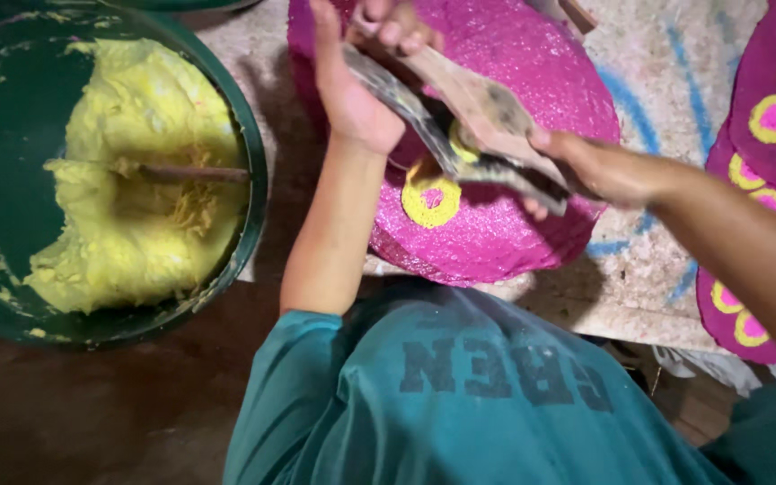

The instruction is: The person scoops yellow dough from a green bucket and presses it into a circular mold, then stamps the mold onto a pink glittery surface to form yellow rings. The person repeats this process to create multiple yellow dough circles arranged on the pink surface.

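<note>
Evidently mid-decoration: pressing yellow paste into ring shapes on a glittery pink disc (pixel 496 216). Left hand (pixel 352 90) raised over the disc's far edge, fingers curled around the upper end of a worn flat tool (pixel 478 108); right hand (pixel 599 171) closed on its lower end near the disc's right edge, fingertips wrapped underneath. Tool made of 2 long grimy blades, tilted, crossing the middle of the disc, a dab of yellow caught between them. Just below the tool, toward the disc's near edge, 1 finished yellow ring (pixel 431 199) with a pink centre, slightly ragged at its rim. Likely next: a steady squeeze and a clean lift so the fresh ring keeps its shape, then a spot beside the first. Well apart at the left, a dark green tub (pixel 253 198) heaped with soft yellow paste (pixel 136 180), a wooden stick (pixel 181 172) lying in it. At the right edge, more pink discs (pixel 747 180) carrying rows of yellow rings.
</note>
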